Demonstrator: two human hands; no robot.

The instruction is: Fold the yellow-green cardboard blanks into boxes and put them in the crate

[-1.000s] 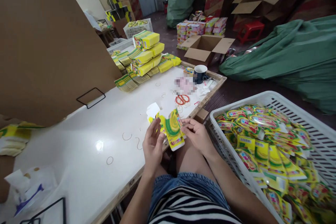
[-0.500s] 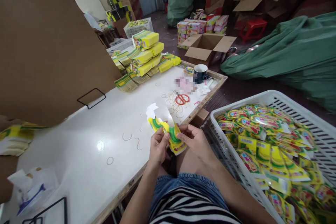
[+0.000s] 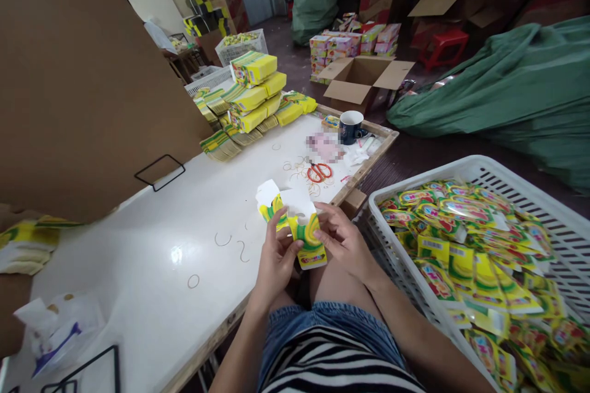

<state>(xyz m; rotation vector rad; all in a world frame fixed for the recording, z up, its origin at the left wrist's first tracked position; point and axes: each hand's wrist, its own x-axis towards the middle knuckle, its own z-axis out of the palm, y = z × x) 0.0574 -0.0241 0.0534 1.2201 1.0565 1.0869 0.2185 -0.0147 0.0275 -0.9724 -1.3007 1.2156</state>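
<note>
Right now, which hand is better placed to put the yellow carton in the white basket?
Probably the right hand: it grips the yellow carton's edge and is nearer the white basket.

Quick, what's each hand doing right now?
Left hand: partly curled, fingers at the yellow-green card piece; grip can't be told.
Right hand: closed on that piece's right edge.

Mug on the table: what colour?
Dark blue outside, white inside; the mug shows best in the head view.

Dark mug near red-handled scissors.
</note>
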